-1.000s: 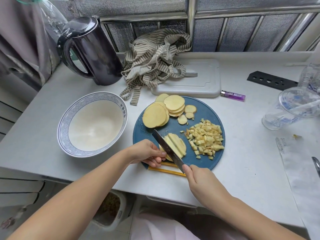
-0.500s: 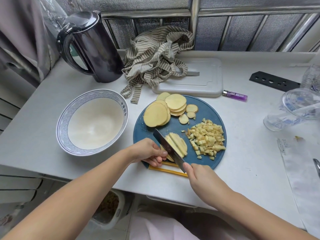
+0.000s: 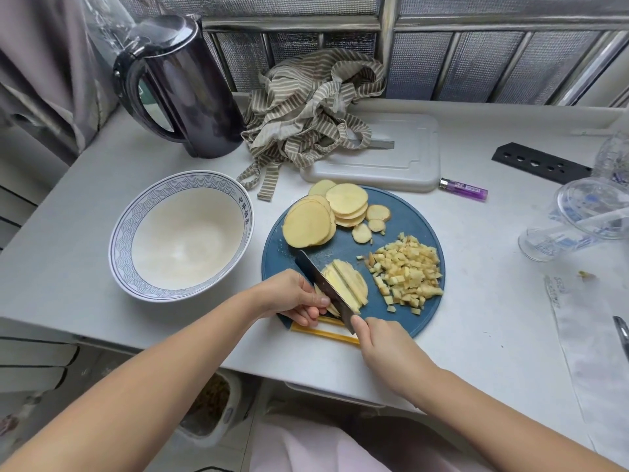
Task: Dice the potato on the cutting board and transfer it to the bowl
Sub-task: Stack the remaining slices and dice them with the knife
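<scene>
As the knife point(image 3: 318, 279) is stepping left across the stack point(image 3: 349, 284), my right hand point(image 3: 381, 342) is gripping it, my left hand point(image 3: 292, 294) holding the uncut end.

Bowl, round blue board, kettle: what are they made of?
Bowl: likely glazed ceramic, glossy white, blue printed rim pattern. Cutting board: probably matte plastic, uniform blue, no sheen. Kettle: polished dark metal or glossy plastic; sharp reflections, cannot settle which.

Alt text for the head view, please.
Right hand holds a knife cutting a stack of potato slices that the left hand steadies on a round blue cutting board. Diced potato and uncut slices share the board; the bowl at left is empty.
</scene>
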A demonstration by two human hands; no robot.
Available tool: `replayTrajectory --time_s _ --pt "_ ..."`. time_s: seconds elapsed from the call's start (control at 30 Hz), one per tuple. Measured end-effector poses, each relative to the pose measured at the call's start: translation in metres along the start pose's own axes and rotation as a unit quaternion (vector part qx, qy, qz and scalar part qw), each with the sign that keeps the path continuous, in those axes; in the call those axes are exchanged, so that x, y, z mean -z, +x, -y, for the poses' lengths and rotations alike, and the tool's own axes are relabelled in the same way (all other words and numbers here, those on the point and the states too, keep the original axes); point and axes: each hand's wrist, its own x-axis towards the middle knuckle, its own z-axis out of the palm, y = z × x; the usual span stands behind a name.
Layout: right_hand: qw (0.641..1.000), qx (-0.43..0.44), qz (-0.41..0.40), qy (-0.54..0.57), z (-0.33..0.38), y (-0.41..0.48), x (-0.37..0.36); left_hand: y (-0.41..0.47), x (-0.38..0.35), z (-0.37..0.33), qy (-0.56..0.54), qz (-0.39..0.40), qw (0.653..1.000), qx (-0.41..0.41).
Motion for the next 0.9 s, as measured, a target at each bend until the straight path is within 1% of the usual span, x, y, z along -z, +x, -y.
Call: replayTrajectory --time_s 0.1,0.2,0.4,0.57,0.73,0.9 --pt "1.0 -0.008 -0.015 0.001 -0.003 0.0 -0.003 -0.001 0.0 -0.001 0.0 0.002 1.0 0.005" --pt "1.0 0.002 -0.023 0.006 -0.003 -0.001 -0.003 -0.003 0.0 -0.002 -0.002 0.002 1.0 0.011" --pt "0.997 0.008 0.0 0.071 -0.007 -0.007 0.01 -0.008 -0.002 -0.006 -0.004 0.007 1.0 0.023" --pt "0.995 -0.003 0.008 0.095 -0.007 -0.014 0.02 -0.011 -0.005 -0.013 0.006 0.001 1.0 0.03" --pt "0.998 -0.01 0.016 0.067 -0.01 -0.015 0.02 -0.013 -0.007 -0.013 0.004 -0.005 0.999 0.037" --pt "0.997 -0.01 0.01 0.081 -0.009 -0.014 0.017 -0.013 -0.005 -0.012 0.006 0.005 0.999 0.04"
